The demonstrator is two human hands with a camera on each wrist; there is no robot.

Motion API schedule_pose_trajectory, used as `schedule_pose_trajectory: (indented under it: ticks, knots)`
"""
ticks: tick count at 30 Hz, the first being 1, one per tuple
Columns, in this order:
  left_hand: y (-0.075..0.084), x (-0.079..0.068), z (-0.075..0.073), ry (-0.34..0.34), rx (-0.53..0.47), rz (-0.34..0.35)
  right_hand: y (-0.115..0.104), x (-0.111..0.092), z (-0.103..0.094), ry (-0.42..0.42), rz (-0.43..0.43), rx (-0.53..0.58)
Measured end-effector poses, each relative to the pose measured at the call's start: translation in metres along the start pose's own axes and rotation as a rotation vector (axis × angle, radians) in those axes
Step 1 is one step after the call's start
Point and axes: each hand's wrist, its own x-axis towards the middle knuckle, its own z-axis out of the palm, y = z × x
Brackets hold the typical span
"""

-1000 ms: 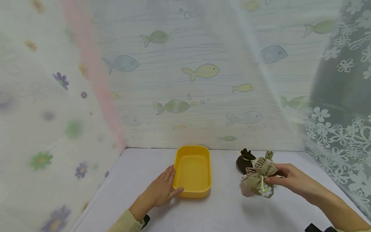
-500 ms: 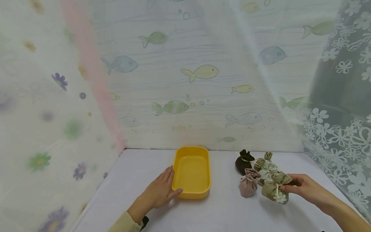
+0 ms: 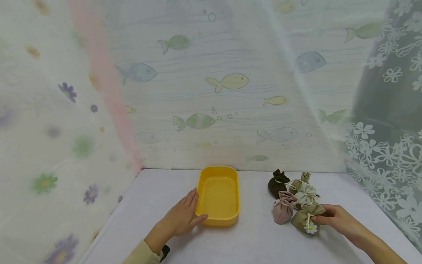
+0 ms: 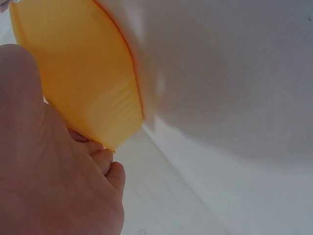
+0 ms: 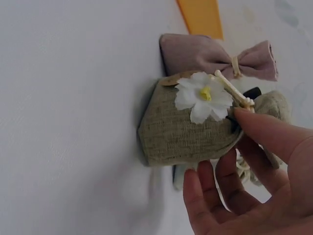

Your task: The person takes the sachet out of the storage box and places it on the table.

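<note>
My right hand [image 3: 341, 221] pinches a small green drawstring pouch [image 3: 301, 222] at its tied neck, thumb on top and fingers underneath. A white fabric flower [image 5: 204, 95] decorates this pouch. Just left of it sits a dusty pink pouch [image 3: 282, 211]. Behind are a dark brown pouch [image 3: 276, 187], a pale pouch [image 3: 306, 198] and another greenish pouch [image 3: 304, 177], partly covered. My left hand [image 3: 179, 216] rests against the yellow plastic bin [image 3: 217, 222], fingers straight along its left side and thumb at the near corner.
The white tabletop [image 3: 250, 242] carries everything. A fish-patterned curtain [image 3: 227, 110] hangs behind it, with a flower-printed sheet [image 3: 66, 146] on the left and lace [image 3: 385, 165] on the right.
My right hand has brought the green pouch toward me, away from the group, then slightly left and down to the table beside the pink pouch. The left hand and bin stay put.
</note>
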Motion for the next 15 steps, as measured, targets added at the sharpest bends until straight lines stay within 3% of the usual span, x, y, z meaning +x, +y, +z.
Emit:
schedule_pose_trajectory:
  ticks: [6, 10, 12, 15]
  knots:
    - [-0.002, 0.001, -0.006, -0.039, -0.077, -0.033, -0.004, -0.008, -0.013, -0.029, 0.012, -0.023]
    - [-0.009, 0.003, -0.011, 0.006, -0.148, -0.048, -0.003, -0.02, -0.031, -0.017, -0.091, -0.161]
    - [-0.015, 0.002, -0.014, 0.064, -0.157, -0.046, 0.0, -0.025, -0.036, 0.087, -0.208, -0.317]
    - [-0.027, -0.001, -0.021, 0.176, -0.097, -0.031, 0.004, -0.027, -0.038, 0.328, -0.341, -0.566]
